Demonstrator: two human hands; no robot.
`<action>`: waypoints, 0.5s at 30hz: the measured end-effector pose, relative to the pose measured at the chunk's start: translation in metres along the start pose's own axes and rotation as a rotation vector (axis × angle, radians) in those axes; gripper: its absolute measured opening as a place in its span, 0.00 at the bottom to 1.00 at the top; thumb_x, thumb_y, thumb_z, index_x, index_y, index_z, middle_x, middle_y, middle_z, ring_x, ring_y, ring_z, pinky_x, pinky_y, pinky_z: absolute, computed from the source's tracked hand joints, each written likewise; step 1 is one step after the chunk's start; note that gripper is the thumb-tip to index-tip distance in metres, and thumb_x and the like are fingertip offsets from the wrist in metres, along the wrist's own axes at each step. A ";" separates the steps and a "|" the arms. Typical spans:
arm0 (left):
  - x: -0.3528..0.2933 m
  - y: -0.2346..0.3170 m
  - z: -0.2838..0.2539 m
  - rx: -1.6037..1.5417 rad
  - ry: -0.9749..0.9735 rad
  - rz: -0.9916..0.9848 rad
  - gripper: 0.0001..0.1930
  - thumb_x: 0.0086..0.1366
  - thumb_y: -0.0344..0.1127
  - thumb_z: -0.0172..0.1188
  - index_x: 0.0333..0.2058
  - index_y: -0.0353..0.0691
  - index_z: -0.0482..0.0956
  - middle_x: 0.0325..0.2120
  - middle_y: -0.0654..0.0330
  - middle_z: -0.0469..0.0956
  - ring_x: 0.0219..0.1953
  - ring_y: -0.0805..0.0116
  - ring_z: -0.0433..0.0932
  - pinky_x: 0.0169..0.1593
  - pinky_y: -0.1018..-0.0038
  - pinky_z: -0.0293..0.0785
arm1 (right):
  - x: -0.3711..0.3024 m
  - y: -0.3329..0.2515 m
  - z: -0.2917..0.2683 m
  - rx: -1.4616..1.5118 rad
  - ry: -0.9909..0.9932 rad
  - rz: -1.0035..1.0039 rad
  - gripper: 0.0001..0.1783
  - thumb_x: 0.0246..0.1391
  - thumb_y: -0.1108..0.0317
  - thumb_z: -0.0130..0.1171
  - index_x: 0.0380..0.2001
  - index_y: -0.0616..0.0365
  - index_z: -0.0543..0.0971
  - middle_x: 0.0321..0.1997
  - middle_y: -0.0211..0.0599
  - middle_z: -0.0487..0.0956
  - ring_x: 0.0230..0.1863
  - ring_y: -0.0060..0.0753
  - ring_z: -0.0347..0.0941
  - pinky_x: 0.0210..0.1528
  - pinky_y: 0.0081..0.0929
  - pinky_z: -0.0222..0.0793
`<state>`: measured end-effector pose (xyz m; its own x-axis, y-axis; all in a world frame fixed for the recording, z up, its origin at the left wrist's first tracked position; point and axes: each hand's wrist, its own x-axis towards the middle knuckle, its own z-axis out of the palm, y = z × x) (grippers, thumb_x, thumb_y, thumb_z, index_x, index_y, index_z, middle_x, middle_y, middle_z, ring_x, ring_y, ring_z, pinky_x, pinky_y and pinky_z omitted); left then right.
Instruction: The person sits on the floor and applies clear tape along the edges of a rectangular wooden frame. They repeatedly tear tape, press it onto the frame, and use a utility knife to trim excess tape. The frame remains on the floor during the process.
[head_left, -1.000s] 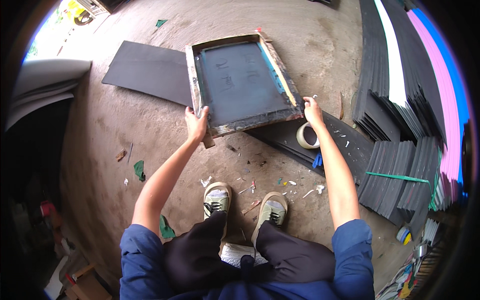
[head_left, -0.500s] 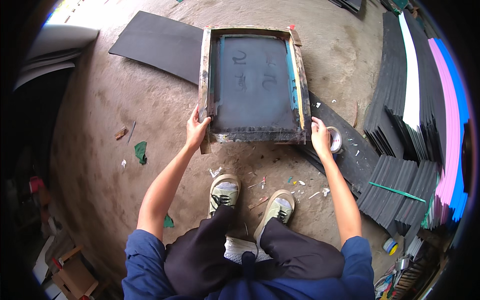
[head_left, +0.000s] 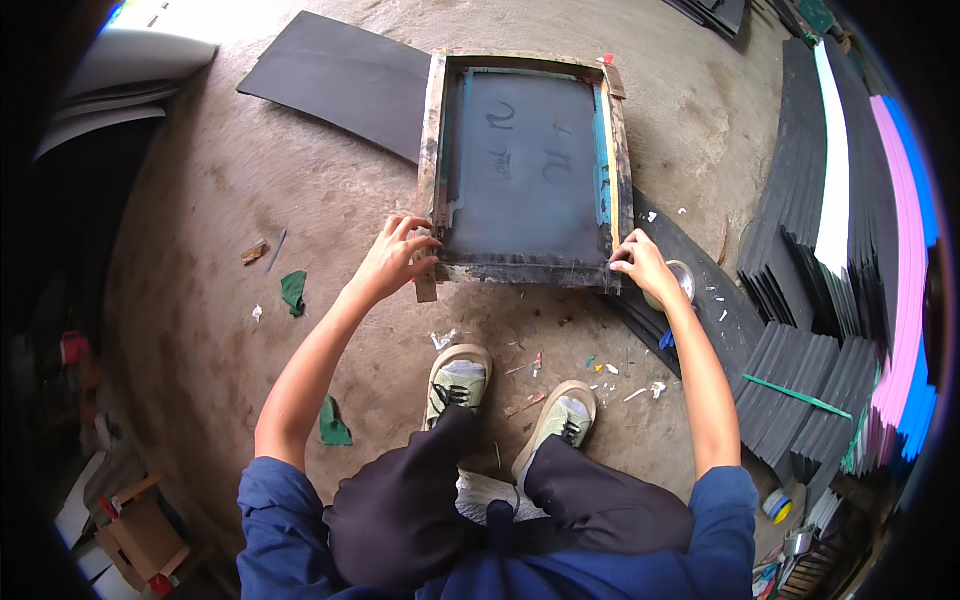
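Note:
A wooden screen printing frame (head_left: 430,150) with a dark mesh (head_left: 525,190) lies in front of me, partly over a black sheet (head_left: 340,85). Faint dark marks show on the mesh, and blue-green edging runs along its sides. My left hand (head_left: 393,258) is at the near left corner, fingers apart and curved, their tips at the left rail. At the near right corner, my right hand (head_left: 643,265) has its thumb and fingers closed on the rail. A roll of tape (head_left: 684,280) sits just beyond my right wrist, partly hidden by it.
Stacks of black sheets (head_left: 790,380), with pink sheets (head_left: 900,270) and blue ones, stand along the right. Another black strip (head_left: 700,260) lies under the tape. Green scraps (head_left: 293,293) and litter dot the floor near my shoes (head_left: 460,385). A cardboard box (head_left: 145,540) stands lower left.
My left hand has loosened from its grip on the left rail, its fingers now spread over the edge. The right hand's fingers have shifted onto the corner. The whole view has moved slightly.

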<state>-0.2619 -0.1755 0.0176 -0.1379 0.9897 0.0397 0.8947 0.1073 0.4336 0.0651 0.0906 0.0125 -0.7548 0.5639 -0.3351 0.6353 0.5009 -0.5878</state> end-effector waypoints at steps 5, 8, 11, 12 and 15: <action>0.008 0.006 -0.009 -0.049 -0.077 -0.031 0.07 0.51 0.38 0.64 0.29 0.44 0.80 0.43 0.61 0.70 0.51 0.60 0.64 0.52 0.67 0.68 | 0.000 -0.002 -0.001 0.052 -0.008 0.043 0.07 0.39 0.72 0.65 0.25 0.61 0.80 0.34 0.38 0.71 0.39 0.38 0.71 0.44 0.32 0.66; 0.007 0.008 -0.010 -0.111 -0.061 -0.044 0.05 0.50 0.35 0.64 0.27 0.43 0.80 0.40 0.60 0.71 0.45 0.61 0.70 0.48 0.68 0.70 | -0.007 0.000 0.000 0.009 0.035 -0.036 0.06 0.40 0.73 0.64 0.25 0.61 0.79 0.34 0.39 0.72 0.38 0.40 0.72 0.42 0.32 0.67; 0.005 0.010 -0.011 -0.234 -0.031 -0.042 0.06 0.49 0.32 0.64 0.26 0.40 0.78 0.36 0.58 0.72 0.36 0.61 0.74 0.42 0.69 0.72 | -0.015 -0.002 0.000 -0.089 0.105 -0.145 0.06 0.43 0.73 0.61 0.26 0.63 0.77 0.34 0.41 0.73 0.37 0.42 0.72 0.41 0.31 0.67; 0.005 0.012 -0.013 -0.278 -0.025 -0.052 0.06 0.49 0.32 0.64 0.26 0.39 0.77 0.34 0.58 0.72 0.35 0.60 0.75 0.41 0.69 0.72 | -0.018 -0.001 -0.001 -0.073 0.116 -0.153 0.05 0.44 0.73 0.60 0.27 0.63 0.76 0.34 0.42 0.73 0.37 0.43 0.72 0.41 0.31 0.67; 0.000 0.018 -0.017 -0.334 -0.003 -0.061 0.05 0.51 0.30 0.62 0.26 0.36 0.76 0.29 0.57 0.74 0.33 0.60 0.76 0.39 0.70 0.73 | -0.032 -0.008 -0.005 0.011 0.104 -0.129 0.06 0.47 0.73 0.57 0.28 0.63 0.75 0.33 0.43 0.73 0.38 0.44 0.71 0.42 0.33 0.66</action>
<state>-0.2533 -0.1757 0.0410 -0.1851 0.9827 0.0020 0.6959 0.1296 0.7064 0.0854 0.0720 0.0320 -0.8084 0.5607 -0.1790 0.5323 0.5666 -0.6291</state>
